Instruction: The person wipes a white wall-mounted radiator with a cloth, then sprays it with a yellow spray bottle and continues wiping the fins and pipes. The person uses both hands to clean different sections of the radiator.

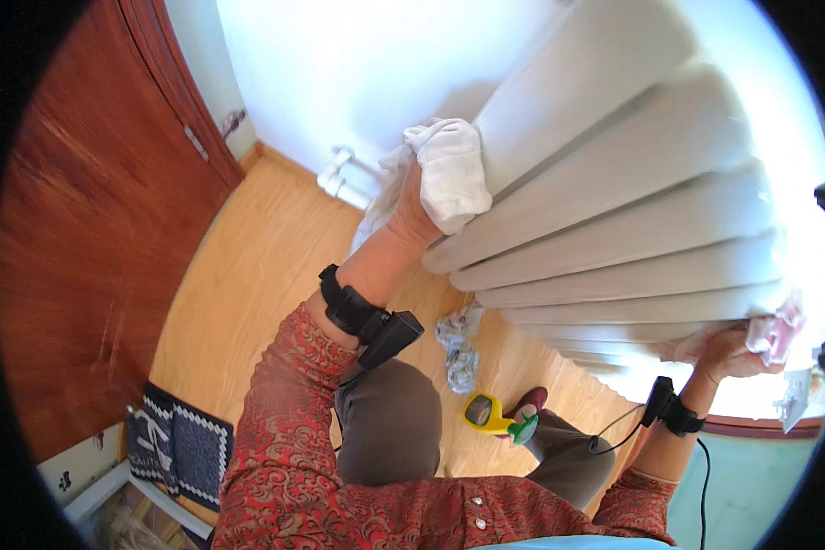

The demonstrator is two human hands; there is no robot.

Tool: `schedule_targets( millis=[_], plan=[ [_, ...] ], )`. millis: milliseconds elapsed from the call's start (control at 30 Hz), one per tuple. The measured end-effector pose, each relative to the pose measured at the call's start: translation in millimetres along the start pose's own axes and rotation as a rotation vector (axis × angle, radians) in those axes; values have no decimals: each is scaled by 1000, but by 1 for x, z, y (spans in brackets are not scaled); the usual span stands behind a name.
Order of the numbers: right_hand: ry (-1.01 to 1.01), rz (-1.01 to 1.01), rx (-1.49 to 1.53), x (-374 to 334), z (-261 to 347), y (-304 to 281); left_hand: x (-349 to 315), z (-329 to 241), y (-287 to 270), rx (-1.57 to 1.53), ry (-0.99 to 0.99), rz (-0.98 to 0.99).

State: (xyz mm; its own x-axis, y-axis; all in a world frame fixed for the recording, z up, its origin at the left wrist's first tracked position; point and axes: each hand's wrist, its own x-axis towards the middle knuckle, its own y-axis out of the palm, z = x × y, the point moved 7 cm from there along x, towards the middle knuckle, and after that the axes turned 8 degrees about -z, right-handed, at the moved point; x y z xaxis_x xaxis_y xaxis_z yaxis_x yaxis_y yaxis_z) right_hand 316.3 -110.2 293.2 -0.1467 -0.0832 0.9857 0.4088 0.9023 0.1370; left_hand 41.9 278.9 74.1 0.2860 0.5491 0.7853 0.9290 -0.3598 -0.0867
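A white ribbed radiator fills the right half of the head view. My left hand is at its left side with a white cloth bunched over it. The cloth covers the fingers and lies against the radiator's end section. At the radiator's far right side, my right hand grips a pale pinkish cloth, part of which shows on both sides of the hand. Its fingertips are partly hidden by the cloth.
A white pipe valve sticks out by the wall. On the wooden floor lie a crumpled cloth and a yellow and green plastic object, near my shoe. A brown door and dark patterned mat are at left.
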Motion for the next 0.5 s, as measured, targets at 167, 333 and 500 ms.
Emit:
schedule_targets(
  millis=[167, 333, 500],
  plan=[
    [80, -62, 119, 2, 40, 13, 81, -105, -15, -33, 174, -268],
    [377, -105, 513, 20, 53, 24, 88, -120, -14, 50, 173, -590],
    [114, 32, 229, 40, 80, 22, 61, -74, 4, 538, 259, -424]
  ],
)
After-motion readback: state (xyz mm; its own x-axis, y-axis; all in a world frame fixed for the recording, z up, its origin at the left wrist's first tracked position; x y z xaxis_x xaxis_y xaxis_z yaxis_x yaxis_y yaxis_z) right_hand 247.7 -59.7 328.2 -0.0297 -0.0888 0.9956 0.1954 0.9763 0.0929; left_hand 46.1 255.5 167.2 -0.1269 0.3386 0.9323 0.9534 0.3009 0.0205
